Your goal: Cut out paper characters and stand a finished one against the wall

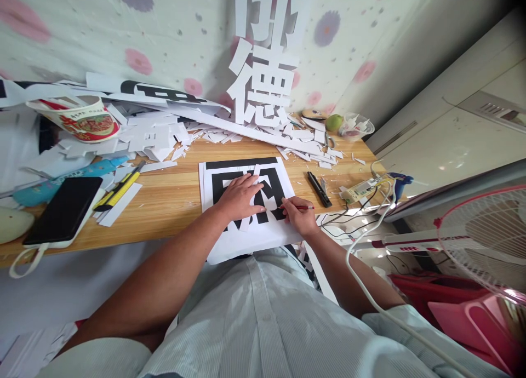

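Observation:
A white sheet printed with a bold black character (280,176) lies at the table's front edge, in front of my body. White cut-out strips (270,204) rest on top of it. My left hand (242,197) lies flat with fingers spread, pressing on the white pieces and the sheet. In my right hand (301,218) is a slim red pen (306,207), gripped between the fingers with its tip at the right side of the printed character. A black box cutter (319,189) lies on the table to the right of the sheet.
Large white cut-out characters (263,85) lean on the back wall above heaped paper scraps. At left are a noodle cup (84,120), a phone (63,211) and a yellow cutter (119,190). At right are a glue gun (398,185), a power strip (361,190) and a fan (489,241).

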A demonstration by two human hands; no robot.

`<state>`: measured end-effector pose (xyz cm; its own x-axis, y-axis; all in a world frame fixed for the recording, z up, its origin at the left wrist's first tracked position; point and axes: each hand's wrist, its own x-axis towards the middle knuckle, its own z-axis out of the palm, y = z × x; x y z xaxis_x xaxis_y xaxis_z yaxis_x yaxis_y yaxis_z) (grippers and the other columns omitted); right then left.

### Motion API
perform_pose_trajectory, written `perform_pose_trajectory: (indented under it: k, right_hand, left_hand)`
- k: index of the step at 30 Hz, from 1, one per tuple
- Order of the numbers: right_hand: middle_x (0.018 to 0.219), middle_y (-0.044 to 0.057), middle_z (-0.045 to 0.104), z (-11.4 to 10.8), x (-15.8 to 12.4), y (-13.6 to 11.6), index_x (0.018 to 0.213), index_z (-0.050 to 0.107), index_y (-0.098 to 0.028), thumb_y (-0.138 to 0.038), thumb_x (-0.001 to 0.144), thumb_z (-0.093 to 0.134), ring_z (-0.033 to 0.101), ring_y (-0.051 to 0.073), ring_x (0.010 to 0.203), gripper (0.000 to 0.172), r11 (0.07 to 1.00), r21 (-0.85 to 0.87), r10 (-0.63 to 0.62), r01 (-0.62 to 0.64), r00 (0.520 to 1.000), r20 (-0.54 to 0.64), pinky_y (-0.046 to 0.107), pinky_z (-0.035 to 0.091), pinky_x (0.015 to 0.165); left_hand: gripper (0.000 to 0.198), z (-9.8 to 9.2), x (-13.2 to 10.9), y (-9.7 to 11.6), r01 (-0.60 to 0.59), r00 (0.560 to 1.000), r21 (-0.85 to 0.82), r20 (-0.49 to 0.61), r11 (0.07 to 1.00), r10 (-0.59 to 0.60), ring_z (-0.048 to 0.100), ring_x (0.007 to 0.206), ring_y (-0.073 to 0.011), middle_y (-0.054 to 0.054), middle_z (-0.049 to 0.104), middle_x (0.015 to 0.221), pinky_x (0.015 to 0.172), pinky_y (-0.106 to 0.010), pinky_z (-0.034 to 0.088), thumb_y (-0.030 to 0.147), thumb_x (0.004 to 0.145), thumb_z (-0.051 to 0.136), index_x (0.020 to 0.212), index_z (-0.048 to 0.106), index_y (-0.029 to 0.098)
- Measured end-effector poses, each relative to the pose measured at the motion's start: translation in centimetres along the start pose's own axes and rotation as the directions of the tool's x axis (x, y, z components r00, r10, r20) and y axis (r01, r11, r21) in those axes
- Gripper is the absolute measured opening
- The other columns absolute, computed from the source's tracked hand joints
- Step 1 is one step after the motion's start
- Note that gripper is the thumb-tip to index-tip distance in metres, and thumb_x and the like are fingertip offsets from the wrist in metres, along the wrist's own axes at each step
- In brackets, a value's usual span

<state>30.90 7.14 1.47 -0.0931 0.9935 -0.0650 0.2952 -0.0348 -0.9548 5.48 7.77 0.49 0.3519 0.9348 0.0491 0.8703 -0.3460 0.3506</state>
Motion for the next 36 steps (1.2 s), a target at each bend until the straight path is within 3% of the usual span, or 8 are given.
perform_pose_trajectory:
  k: [11, 17, 26, 36]
  right_hand:
    - [0.063, 0.005, 0.069, 0.0, 0.3, -0.1, 0.069, 0.075, -0.021, -0.07, 0.086, 0.08, 0.061, 0.019, 0.045, 0.052, 0.998, 0.056, 0.005, -0.004, 1.0, -0.015, 0.031, 0.045, 0.042]
    - [0.072, 0.004, 0.072, 0.1, 2.4, -1.4, 0.078, 0.075, -0.021, -0.072, 0.09, 0.076, 0.067, 0.019, 0.051, 0.052, 0.996, 0.06, -0.07, 0.071, 0.997, -0.029, 0.029, 0.049, 0.048]
    - [0.083, 0.006, 0.079, 1.3, 5.4, -1.9, 0.083, 0.077, -0.023, -0.075, 0.088, 0.075, 0.071, 0.02, 0.057, 0.052, 0.995, 0.019, -0.095, 0.094, 0.994, 0.047, 0.03, 0.052, 0.054]
    - [0.078, 0.005, 0.077, 2.8, 8.7, -0.5, 0.08, 0.075, -0.023, -0.071, 0.092, 0.07, 0.066, 0.018, 0.049, 0.05, 0.99, -0.005, -0.139, 0.139, 0.989, 0.048, 0.03, 0.05, 0.049]
  left_hand:
    - [0.08, -0.1, -0.2, 0.0, 0.014, 1.0, 0.003, 0.0, 1.0, -0.014, 0.028, 0.17, -0.0389, -0.011, 0.037, 0.182, 0.135, -0.06, 0.03, 0.066, 0.094, 0.077, 0.163, 0.059, 0.029]
    - [0.081, -0.1, -0.1, -0.1, 0.006, 1.0, 0.007, 0.0, 1.0, -0.006, 0.029, 0.169, -0.0397, -0.012, 0.037, 0.182, 0.136, -0.06, 0.029, 0.065, 0.094, 0.078, 0.163, 0.059, 0.026]
    - [0.081, 0.1, -0.2, -0.2, 0.0, 1.0, -0.014, -0.022, 1.0, 0.0, 0.03, 0.169, -0.0409, -0.012, 0.038, 0.181, 0.136, -0.06, 0.029, 0.061, 0.092, 0.082, 0.162, 0.061, 0.026]
    - [0.08, -0.3, -0.3, 0.1, 0.024, 1.0, -0.005, -0.003, 1.0, -0.024, 0.029, 0.169, -0.0413, -0.012, 0.038, 0.181, 0.135, -0.063, 0.03, 0.06, 0.092, 0.083, 0.162, 0.061, 0.027]
